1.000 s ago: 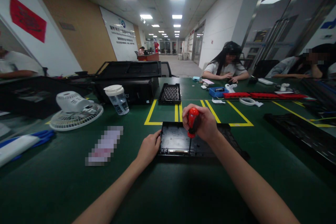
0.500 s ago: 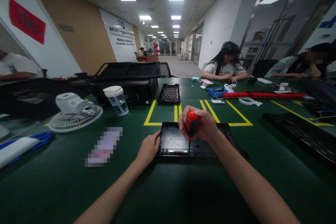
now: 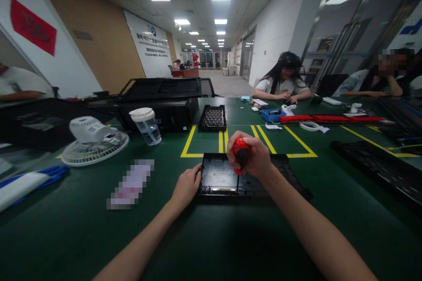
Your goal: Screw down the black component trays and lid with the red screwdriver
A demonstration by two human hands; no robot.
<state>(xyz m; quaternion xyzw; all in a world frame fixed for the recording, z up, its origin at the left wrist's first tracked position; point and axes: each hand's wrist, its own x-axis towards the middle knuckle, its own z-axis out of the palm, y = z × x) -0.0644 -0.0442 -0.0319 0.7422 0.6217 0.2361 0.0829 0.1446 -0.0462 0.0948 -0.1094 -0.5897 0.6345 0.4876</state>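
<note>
While the left hand (image 3: pixel 187 184) is clamped on the left edge of the black panel (image 3: pixel 214 171), the right hand (image 3: pixel 257 156) is closed around the red-and-black handle of a screwdriver (image 3: pixel 241 144), shaft pointing down at the panel's near side. Tip contact: cannot tell.

Panel lies on the green table (image 3: pixel 198 237), centre, far edge meeting the yellow tape (image 3: pixel 192 156) in this view. Surface black, glossy at left with fine wavy marks; rim raised; pale strip (image 3: pixel 223 189) along the near edge, left of the shaft. Right part partly hidden by the right arm.

Containers: clear cup (image 3: pixel 149 131), far left of the panel, white lid, clear liquid inside. Small black tray (image 3: pixel 212 129), farther off, rows of small shiny spots, contents unclear. Blue box (image 3: pixel 270 118), far right, dark object inside.
</note>
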